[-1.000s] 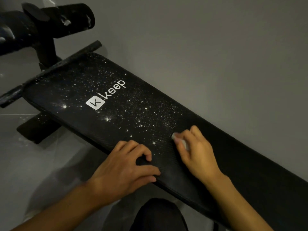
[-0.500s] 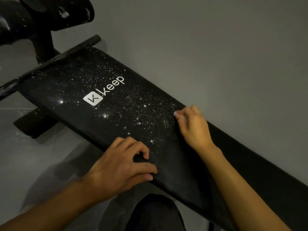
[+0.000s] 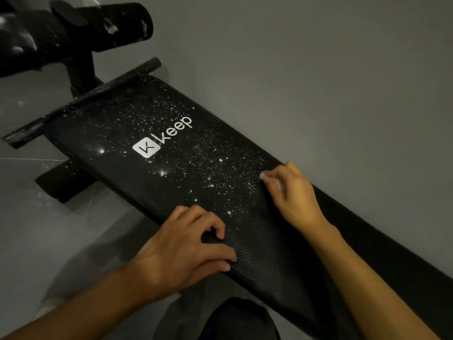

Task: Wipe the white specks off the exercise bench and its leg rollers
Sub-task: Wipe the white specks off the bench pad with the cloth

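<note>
Bench (image 3: 267, 251) black, speckled white around logo (image 3: 161, 137); right hand (image 3: 295, 193) pinches white wipe (image 3: 263, 176); left hand (image 3: 181, 249) grips edge

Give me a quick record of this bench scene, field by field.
bench pad: black, Keep logo, beside a grey wall
right hand: pinches a small white wipe at the pad's far edge
left hand: rests on the near edge, fingers curled
white specks: dense around the logo, up to the right hand; nearer stretch looks mostly clean
leg roller: top left, white marks on it
</note>
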A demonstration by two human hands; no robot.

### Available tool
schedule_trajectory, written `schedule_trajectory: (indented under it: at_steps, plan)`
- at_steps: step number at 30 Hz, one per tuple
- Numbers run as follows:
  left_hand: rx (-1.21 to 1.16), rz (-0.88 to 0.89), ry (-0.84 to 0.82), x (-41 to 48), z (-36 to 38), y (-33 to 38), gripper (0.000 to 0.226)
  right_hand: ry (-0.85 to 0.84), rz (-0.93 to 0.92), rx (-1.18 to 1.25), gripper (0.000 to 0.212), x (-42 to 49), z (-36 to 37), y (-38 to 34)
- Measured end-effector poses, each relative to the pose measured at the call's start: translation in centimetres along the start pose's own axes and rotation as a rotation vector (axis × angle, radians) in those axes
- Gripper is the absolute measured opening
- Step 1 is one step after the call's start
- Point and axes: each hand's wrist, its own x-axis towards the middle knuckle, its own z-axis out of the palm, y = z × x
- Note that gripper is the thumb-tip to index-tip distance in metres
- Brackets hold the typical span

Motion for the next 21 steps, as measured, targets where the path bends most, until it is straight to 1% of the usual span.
schedule_trajectory:
  at_steps: [1,3,7,9,11,13,15,16,18,21]
  plan:
    - [-0.004,-0.003,-0.004,-0.1,0.0,0.0,0.019,-0.013,-0.029,-0.009,0.02,-1.1,-0.2,0.2]
    - [-0.007,-0.013,-0.012,0.0,-0.1,0.0,0.018,-0.003,-0.012,-0.023,0.018,-0.7,-0.5,0.9]
    - [-0.007,-0.013,-0.015,0.1,-0.1,0.0,0.02,0.087,0.171,-0.011,0.019,4.6,0.2,1.7]
    - [-0.003,-0.01,-0.015,0.1,0.0,0.0,0.022,0.114,0.185,-0.001,0.019,5.6,0.6,1.3]
    - [-0.004,-0.017,-0.018,0.1,0.0,0.0,0.022,0.048,0.122,0.043,0.02,4.0,0.3,0.5]
    - [-0.006,-0.024,-0.014,0.1,0.0,0.0,0.021,-0.044,0.014,0.063,0.022,0.5,0.0,-0.3]
    - [-0.019,-0.026,-0.012,0.1,0.1,0.0,0.021,-0.074,-0.094,0.041,0.024,-2.9,-0.4,-0.8]
    - [-0.024,-0.026,-0.013,0.0,0.1,0.0,0.021,-0.073,-0.115,0.029,0.025,-3.4,-0.5,-0.6]
    - [-0.025,-0.024,-0.014,0.0,0.1,0.0,0.021,-0.043,-0.069,-0.006,0.023,-1.9,-0.6,0.2]
    - [-0.016,-0.021,-0.009,0.0,0.2,-0.1,0.019,0.057,0.134,0.016,0.019,2.6,0.1,1.0]
